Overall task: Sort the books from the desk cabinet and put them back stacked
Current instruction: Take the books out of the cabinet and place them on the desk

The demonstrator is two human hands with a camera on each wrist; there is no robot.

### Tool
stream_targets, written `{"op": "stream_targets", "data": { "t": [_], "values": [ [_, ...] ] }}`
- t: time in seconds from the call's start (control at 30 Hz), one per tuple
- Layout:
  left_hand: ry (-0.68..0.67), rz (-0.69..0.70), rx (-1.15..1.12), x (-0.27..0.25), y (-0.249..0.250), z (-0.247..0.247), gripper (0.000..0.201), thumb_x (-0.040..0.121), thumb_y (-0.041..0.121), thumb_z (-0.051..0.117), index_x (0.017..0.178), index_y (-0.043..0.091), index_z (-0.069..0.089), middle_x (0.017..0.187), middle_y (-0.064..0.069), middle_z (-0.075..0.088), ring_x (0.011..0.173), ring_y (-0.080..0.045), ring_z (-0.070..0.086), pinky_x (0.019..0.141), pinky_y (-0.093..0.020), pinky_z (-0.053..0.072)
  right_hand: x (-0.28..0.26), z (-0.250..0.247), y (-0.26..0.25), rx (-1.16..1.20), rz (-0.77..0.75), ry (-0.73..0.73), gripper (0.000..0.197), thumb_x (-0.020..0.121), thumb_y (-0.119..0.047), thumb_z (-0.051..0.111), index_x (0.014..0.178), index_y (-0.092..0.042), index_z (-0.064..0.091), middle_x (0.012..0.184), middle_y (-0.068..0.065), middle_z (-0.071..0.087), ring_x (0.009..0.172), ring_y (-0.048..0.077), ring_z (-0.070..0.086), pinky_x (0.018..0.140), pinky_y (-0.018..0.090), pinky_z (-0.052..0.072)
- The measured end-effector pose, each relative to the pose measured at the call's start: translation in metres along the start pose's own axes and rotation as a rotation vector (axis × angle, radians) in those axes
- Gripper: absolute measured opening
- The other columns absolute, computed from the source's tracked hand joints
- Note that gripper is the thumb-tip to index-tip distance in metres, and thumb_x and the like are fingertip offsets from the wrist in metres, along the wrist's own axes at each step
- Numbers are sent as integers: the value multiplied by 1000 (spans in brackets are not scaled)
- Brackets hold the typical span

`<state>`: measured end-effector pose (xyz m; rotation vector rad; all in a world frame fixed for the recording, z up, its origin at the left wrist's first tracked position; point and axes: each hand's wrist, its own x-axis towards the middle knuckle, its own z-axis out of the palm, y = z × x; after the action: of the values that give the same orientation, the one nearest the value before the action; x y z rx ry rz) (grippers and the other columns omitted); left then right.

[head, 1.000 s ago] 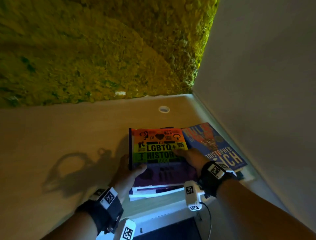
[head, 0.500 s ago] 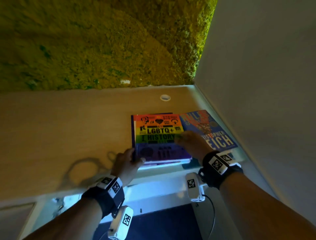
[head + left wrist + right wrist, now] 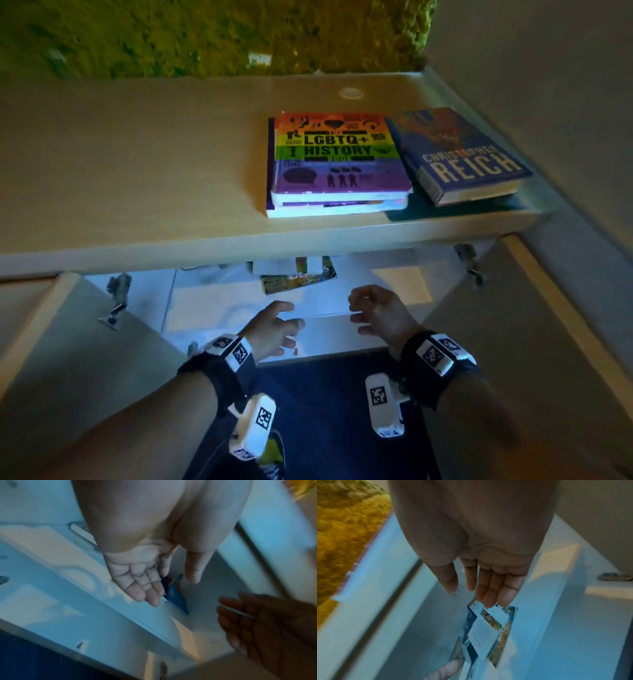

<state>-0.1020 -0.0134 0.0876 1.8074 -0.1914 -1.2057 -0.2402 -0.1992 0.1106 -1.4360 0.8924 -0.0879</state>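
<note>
Your left hand (image 3: 272, 327) and your right hand (image 3: 376, 310) both hang in front of the open cabinet (image 3: 342, 335) under the tabletop (image 3: 137, 171), empty. The fingers (image 3: 147, 588) of the left hand are straight and relaxed, thumb apart, gripping nothing. The fingers (image 3: 493, 588) of the right hand are likewise loose and nearly straight, holding nothing; in the head view they look a little curled, but nothing lies between them.

Take the rainbow-covered book (image 3: 339, 154) as your landmark. It lies flat on the tabletop as the top of a small stack (image 3: 337, 205), with other books under it, their edges not quite flush. Just to its right, a blue book (image 3: 459, 157) lies tilted, lettered "REICH"; its left edge is touching or nearly touching the rainbow-covered book. Behind the landmark, a small round white cap (image 3: 351, 93) is set into the tabletop, and beyond that rises a green moss wall (image 3: 205, 34).

Below the landmark, inside the cabinet, more books (image 3: 489, 631) remain on the white floor of the cabinet, lying overlapped and askew; the motion blur hides their titles. Your hands are nearer to you than those books and touch none of them. The cabinet doors (image 3: 531, 325) stand swung open on either side of your hands.
</note>
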Motion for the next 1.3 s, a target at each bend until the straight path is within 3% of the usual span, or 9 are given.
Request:
{"op": "stream_targets", "data": {
  "t": [0.17, 0.37, 0.67, 0.77, 0.9, 0.97, 1.03, 1.17, 1.3],
  "values": [
    [155, 77, 58, 106, -14, -44, 14, 96, 20, 61, 103, 24, 50, 97, -12, 52, 67, -21, 46, 60, -30, 29, 99, 29, 44, 78, 14, 2, 6, 100, -7, 61, 96, -7, 66, 90, 16, 57, 78, 25, 51, 61, 29, 35],
    [450, 247, 366, 210, -12, -90, 67, 95, 39, 61, 149, 10, 35, 102, -4, 62, 73, -16, 54, 58, -25, 40, 207, 54, 67, -167, -179, 23, 25, 98, -15, 65, 74, -13, 66, 84, 13, 64, 84, 29, 59, 75, 37, 47],
    [407, 293, 29, 276, -11, -110, 42, 84, 21, 75, 114, -5, 62, 94, -14, 66, 75, -28, 65, 60, -25, 54, 312, 73, 92, -65, -237, 50, 41, 68, -37, 79, 102, -14, 75, 103, 9, 80, 95, 33, 76, 90, 58, 61],
    [414, 282, -72, 287, -3, -108, 37, 83, 24, 75, 117, 12, 66, 111, -11, 67, 105, -33, 63, 80, -38, 54, 321, 69, 91, 3, -244, 88, 19, 78, -22, 79, 89, -9, 74, 92, 14, 78, 85, 34, 75, 83, 52, 63],
    [355, 435, -256, 285, 26, -88, 9, 95, 15, 64, 103, 18, 61, 99, -6, 66, 85, -22, 63, 52, -23, 50, 315, 44, 58, 152, -297, 138, 12, 93, 1, 64, 89, -10, 68, 78, 11, 68, 65, 22, 63, 44, 19, 52],
    [347, 441, -347, 285, 37, -77, 13, 96, 25, 64, 107, 19, 60, 109, -9, 65, 89, -23, 64, 49, -24, 52, 315, 25, 35, 275, -350, 158, 12, 98, -1, 61, 104, -9, 67, 101, 16, 70, 82, 25, 69, 64, 25, 57],
    [329, 350, -212, 286, 37, -64, 28, 94, 46, 61, 103, 20, 62, 101, -11, 68, 82, -24, 66, 51, -26, 53, 327, 7, 23, 222, -423, 194, 29, 100, -6, 61, 128, -3, 64, 129, 21, 65, 116, 36, 65, 92, 36, 54],
    [356, 356, 205, 296, 27, -44, 47, 91, 54, 60, 71, 12, 55, 51, -3, 50, 38, -16, 44, 44, -20, 35, 347, -5, 48, -7, -350, 303, 47, 98, -23, 67, 138, -1, 58, 139, 22, 62, 126, 38, 62, 92, 38, 56],
    [612, 558, 484, 318, 42, -47, 36, 92, 46, 60, 68, 19, 56, 64, -12, 59, 73, -32, 63, 63, -26, 43, 363, -1, 72, -231, -285, 235, 41, 85, -42, 76, 104, -7, 68, 114, 17, 73, 105, 35, 71, 90, 42, 56]
  ]
}}
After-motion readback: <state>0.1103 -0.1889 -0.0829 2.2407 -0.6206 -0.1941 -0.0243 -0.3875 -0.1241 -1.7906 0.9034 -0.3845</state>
